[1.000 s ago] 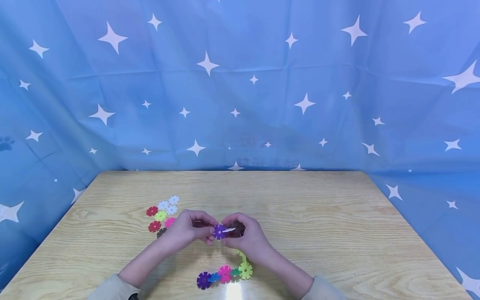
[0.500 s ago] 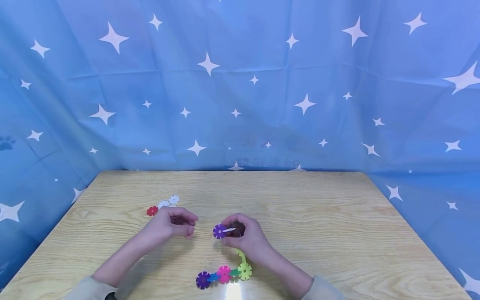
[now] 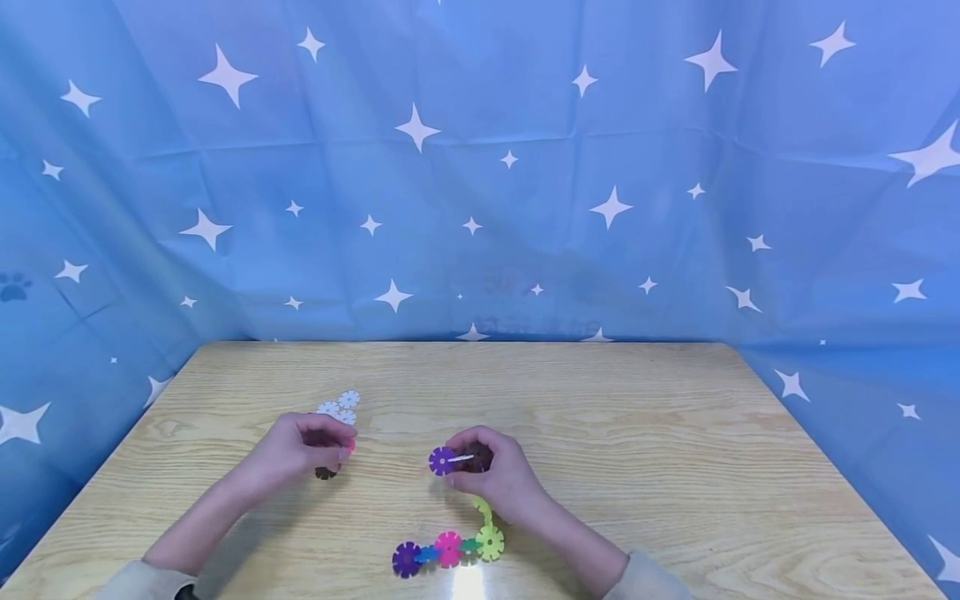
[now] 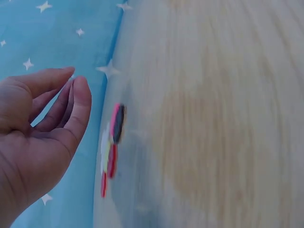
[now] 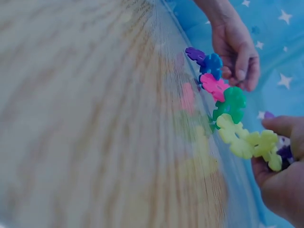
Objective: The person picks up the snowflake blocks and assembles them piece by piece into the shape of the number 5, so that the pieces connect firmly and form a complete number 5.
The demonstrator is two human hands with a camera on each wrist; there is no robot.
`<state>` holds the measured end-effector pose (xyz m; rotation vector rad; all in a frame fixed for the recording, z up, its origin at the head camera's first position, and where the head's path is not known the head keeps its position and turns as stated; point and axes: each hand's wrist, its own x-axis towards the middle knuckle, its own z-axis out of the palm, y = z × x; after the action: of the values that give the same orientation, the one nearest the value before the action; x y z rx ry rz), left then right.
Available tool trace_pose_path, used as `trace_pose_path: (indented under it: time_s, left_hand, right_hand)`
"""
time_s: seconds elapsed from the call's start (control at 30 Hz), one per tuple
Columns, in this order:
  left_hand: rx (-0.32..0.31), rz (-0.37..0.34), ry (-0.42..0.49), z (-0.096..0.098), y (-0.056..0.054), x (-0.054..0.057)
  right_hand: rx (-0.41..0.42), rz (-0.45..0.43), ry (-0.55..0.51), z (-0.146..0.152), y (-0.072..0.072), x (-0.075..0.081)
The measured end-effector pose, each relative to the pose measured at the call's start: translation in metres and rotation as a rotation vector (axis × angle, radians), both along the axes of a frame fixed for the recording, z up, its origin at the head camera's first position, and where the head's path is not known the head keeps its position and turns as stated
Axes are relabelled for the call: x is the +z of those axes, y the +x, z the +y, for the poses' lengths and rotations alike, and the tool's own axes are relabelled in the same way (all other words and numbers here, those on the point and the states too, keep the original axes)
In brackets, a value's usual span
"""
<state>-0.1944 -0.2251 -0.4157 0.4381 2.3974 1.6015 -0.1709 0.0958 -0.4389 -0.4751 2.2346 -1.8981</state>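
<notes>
My right hand (image 3: pixel 491 471) pinches a chain of notched plastic snowflake discs (image 5: pixel 230 102). A purple disc (image 3: pixel 441 461) pokes out past the fingertips, joined to a white disc (image 3: pixel 461 458) seen edge-on, with a dark brown disc (image 3: pixel 478 456) under the fingers. Below the hand the chain runs through yellow, green, pink and blue to a purple end disc (image 3: pixel 407 559). My left hand (image 3: pixel 296 458) hovers over the loose discs at left, fingers loosely bent and holding nothing. A pink disc (image 3: pixel 351 446) shows by its fingertips and a black disc (image 3: pixel 325 472) beneath it.
Several white discs (image 3: pixel 347 408) lie beyond the left hand. In the left wrist view, red discs (image 4: pixel 112 161) lie beside a yellow one on the wooden table (image 3: pixel 637 433). A blue star-patterned curtain (image 3: pixel 480 183) hangs behind the table's far edge.
My left hand has let go of the purple disc on the chain and moved left to above the loose discs. The right hand stays in place with the chain.
</notes>
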Motion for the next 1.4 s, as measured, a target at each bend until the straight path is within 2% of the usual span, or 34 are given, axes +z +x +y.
trace_pose_path:
  time_s: [0.2, 0.4, 0.63, 1.03, 1.4]
  left_hand:
    - [0.007, 0.038, -0.096, -0.013, -0.003, -0.006]
    - [-0.001, 0.053, -0.139, -0.021, -0.001, -0.011]
    - [0.019, 0.070, -0.154, -0.022, 0.002, -0.015]
    - [0.012, 0.121, -0.229, -0.017, 0.005, -0.012]
    - [-0.051, 0.051, -0.184, -0.019, 0.005, -0.014]
  right_hand:
    - [0.002, -0.005, -0.001, 0.002, 0.000, 0.000]
    - [0.002, -0.007, -0.010, 0.001, -0.001, -0.001]
    - [0.007, -0.002, 0.005, 0.000, 0.000, 0.000]
    - [0.024, 0.001, 0.004, -0.002, 0.001, 0.001]
    - [0.042, -0.040, -0.037, -0.002, 0.004, 0.002]
